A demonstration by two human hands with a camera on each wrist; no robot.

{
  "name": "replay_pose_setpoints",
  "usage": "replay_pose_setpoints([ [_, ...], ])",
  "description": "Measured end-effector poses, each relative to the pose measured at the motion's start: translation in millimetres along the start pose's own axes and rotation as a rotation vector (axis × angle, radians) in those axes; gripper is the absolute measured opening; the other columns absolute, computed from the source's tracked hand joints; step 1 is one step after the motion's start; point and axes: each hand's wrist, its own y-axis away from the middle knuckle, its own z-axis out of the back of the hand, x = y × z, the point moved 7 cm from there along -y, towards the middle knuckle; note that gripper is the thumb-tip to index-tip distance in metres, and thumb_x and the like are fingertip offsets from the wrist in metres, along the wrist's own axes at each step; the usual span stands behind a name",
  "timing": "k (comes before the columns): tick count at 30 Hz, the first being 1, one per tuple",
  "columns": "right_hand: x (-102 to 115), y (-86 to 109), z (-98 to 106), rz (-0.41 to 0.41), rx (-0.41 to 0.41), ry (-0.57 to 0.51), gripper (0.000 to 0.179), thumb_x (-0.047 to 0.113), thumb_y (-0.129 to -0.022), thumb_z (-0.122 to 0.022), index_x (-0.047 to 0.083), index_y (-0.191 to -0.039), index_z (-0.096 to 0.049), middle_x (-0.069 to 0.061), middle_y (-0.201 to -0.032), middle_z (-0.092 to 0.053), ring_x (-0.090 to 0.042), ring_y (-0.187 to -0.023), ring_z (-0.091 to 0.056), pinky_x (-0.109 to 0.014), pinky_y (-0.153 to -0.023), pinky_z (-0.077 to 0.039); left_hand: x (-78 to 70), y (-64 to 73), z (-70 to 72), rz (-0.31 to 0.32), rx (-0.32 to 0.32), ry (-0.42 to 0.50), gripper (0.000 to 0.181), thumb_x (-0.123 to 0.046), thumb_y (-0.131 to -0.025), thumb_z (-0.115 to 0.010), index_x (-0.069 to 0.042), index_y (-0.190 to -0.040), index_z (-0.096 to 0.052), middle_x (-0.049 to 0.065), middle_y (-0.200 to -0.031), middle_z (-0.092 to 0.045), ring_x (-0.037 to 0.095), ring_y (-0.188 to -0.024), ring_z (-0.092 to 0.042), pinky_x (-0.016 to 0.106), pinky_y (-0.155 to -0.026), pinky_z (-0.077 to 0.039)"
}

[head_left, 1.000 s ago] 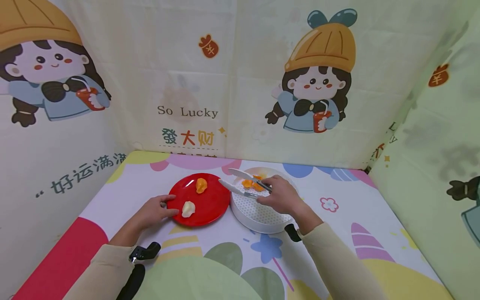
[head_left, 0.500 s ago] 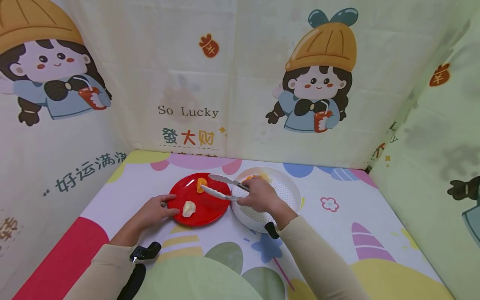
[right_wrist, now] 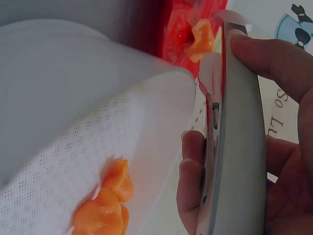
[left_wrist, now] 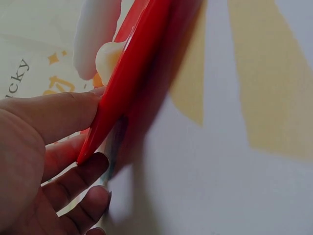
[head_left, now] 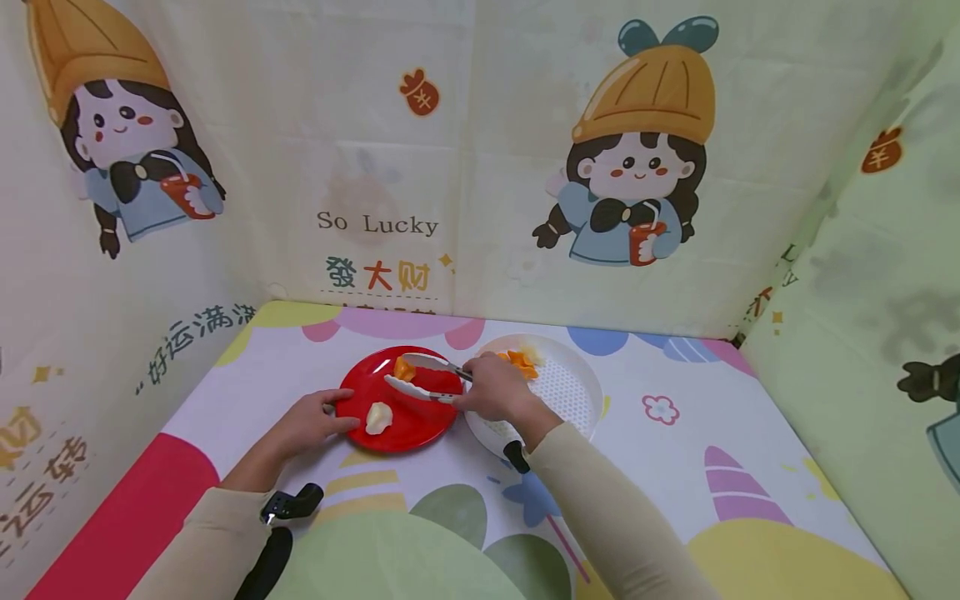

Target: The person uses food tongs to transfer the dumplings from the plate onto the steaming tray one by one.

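Observation:
My left hand (head_left: 307, 419) grips the left rim of a red plate (head_left: 420, 429). In the left wrist view the thumb lies over the plate's edge with fingers beneath it. On the plate are an orange dumpling-like piece (head_left: 403, 369) at the back and a cream-white one (head_left: 378, 417) nearer the front. My right hand (head_left: 497, 387) holds metal tongs (right_wrist: 239, 127) with pale tips, reaching left over the plate. The tongs are spread, their upper tip right beside the orange piece, the lower tip in front of it.
Right of the plate, partly under my right hand, stands a round white steamer-like container (head_left: 581, 392) with a perforated bottom. Several orange pieces (right_wrist: 100, 215) lie inside, with a pale piece (head_left: 533, 355) beside them. A patterned cloth wall (head_left: 495, 283) rises behind the table.
My right hand has carried the tongs left from above the white container to the orange piece on the plate. The left hand stays on the plate's rim.

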Motion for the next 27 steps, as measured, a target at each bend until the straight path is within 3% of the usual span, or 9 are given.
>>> replay_pose_setpoints([
  [8,3,-2.9,-2,-0.051,-0.015,0.049,0.062,0.027,-0.077,-0.087,0.007,-0.131,-0.063,-0.007,-0.112,-0.059,-0.019,-0.099,-0.056,-0.03,-0.067,-0.059,-0.2,0.1,-1.0,0.01,0.002,0.002,0.076,-0.025,-0.084,-0.079,0.001,-0.147,-0.045,0.035,-0.139,-0.042,0.049,-0.124,-0.04,0.043,-0.08,-0.059],
  [12,3,-3.3,1,-0.053,-0.015,0.033,0.056,0.026,-0.079,-0.086,0.006,-0.127,-0.065,-0.007,-0.106,-0.058,-0.019,-0.096,-0.055,-0.03,-0.065,-0.058,-0.5,0.8,-0.5,0.006,0.003,0.0,0.076,-0.025,-0.084,-0.079,0.001,-0.147,-0.045,0.035,-0.139,-0.042,0.05,-0.124,-0.04,0.043,-0.08,-0.059],
  [27,-6,7.2,17,0.047,-0.058,-0.017,0.042,0.025,-0.083,-0.082,0.007,-0.12,-0.071,-0.005,-0.104,-0.066,-0.018,-0.087,-0.057,-0.03,-0.068,-0.057,1.2,0.4,0.4,0.008,0.009,-0.002,0.076,-0.025,-0.085,-0.078,0.0,-0.148,-0.044,0.035,-0.14,-0.041,0.049,-0.124,-0.04,0.043,-0.08,-0.059],
])
